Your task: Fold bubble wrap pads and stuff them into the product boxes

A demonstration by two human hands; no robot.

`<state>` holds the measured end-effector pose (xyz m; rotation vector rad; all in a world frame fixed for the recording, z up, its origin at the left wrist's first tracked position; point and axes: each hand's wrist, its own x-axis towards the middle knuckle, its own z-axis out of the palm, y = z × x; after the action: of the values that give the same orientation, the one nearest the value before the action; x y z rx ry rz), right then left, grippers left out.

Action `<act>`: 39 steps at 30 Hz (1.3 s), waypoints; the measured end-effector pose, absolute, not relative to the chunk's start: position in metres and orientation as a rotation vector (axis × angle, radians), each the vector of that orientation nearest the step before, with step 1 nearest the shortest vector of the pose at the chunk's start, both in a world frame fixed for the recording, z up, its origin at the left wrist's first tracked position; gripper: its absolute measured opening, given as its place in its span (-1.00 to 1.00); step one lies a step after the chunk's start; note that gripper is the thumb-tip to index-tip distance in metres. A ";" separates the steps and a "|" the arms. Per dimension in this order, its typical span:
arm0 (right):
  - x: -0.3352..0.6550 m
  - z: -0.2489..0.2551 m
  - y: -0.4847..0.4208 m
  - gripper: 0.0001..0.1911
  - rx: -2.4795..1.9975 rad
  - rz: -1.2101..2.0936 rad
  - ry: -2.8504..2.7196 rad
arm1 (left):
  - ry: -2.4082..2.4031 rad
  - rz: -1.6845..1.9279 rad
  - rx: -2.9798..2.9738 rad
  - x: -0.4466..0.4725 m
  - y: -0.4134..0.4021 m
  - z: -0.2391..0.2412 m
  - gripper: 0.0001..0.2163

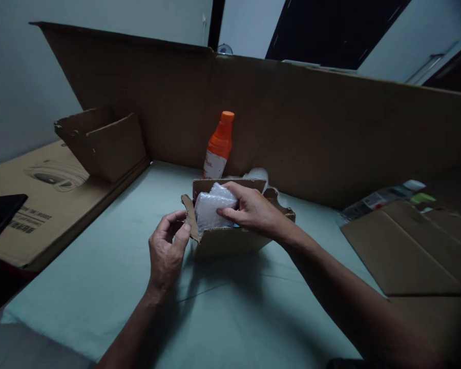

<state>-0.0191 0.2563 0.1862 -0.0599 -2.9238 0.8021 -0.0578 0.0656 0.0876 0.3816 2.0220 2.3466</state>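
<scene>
A pale green cloth-covered surface [111, 287] is stretching across the middle and bottom of the frame, bearing a small cardboard box [230, 245] at the centre. An orange bottle [220, 141] is standing just behind, base hidden, while clear plastic packaging [380, 201] and folded cardboard [399, 248] are lying at the right.

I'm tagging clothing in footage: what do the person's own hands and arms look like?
The left hand and right hand are ungloved, with no rings visible. The left forearm and right forearm are bare, narrowing toward the hands, with no sleeve, watch or cable showing.
</scene>
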 end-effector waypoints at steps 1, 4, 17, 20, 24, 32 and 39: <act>-0.022 0.188 0.254 -0.63 -0.070 0.758 -2.960 | 2.004 2.347 0.383 -0.057 0.066 0.088 -0.69; -0.027 0.196 0.249 -0.74 -0.075 0.519 -3.160 | 1.955 2.347 0.388 -0.055 0.068 0.087 -0.66; -0.038 0.193 0.241 -0.75 -0.070 0.029 -3.378 | 1.941 2.330 0.418 -0.055 0.067 0.089 -0.65; -0.039 0.194 0.240 -0.77 -0.134 0.029 -3.329 | 1.957 2.321 0.418 -0.055 0.067 0.088 -0.65; -0.036 0.193 0.241 -0.74 -0.123 0.016 -3.334 | 1.944 2.320 0.424 -0.054 0.068 0.089 -0.64; -0.035 0.186 0.239 -0.53 0.013 0.023 -3.465 | 1.945 2.318 0.422 -0.049 0.068 0.091 -0.64; -0.051 0.189 0.241 -0.63 -0.181 -0.078 -3.399 | 1.933 2.329 0.405 -0.047 0.068 0.090 -0.64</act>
<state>-0.0507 0.2412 0.1894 -0.1813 -3.3988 -0.0780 -0.0472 0.0677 0.0900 0.4050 1.9334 2.3295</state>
